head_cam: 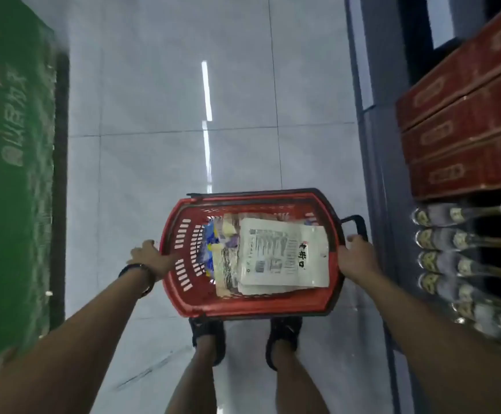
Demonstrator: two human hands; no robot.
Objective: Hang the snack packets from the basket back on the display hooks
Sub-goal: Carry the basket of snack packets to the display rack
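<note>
Left hand: the left hand (149, 256) is clamped on the 9 o'clock end of the basket (183, 306), with the fingertips hidden by the rim; a dark band sits on that wrist
Right hand: the right hand (356, 253) is curled tight round the rim at the 3 o'clock end, just below the folded-out black handle (360, 226)
Basket: red plastic, held up off the floor (183, 115) between the two hands and above the person's shoes; its long axis runs from 9 to 3 o'clock across the body
Packets: the snack packets (222, 249) lie flat in a loose stack inside the basket, none of them in the fingers
Top packet: a white packet (285, 252) with its printed back upward lies long side 9 to 3; what looks like its hanging hole is at the 3 o'clock end
Nearer hand: the right one, since the white packet's edge lies just inside the rim it holds, while the left is well apart from it across the slotted wall
Handling: I'd judge the packets thin and floppy, likely to slide if the basket tips
Hooks: no display hooks in view, so the basket probably has to be carried or set down first
Around: green cartons (13, 174) at 9 o'clock, red boxes (464, 121) at 2, bottles (464, 243) at 3
</note>
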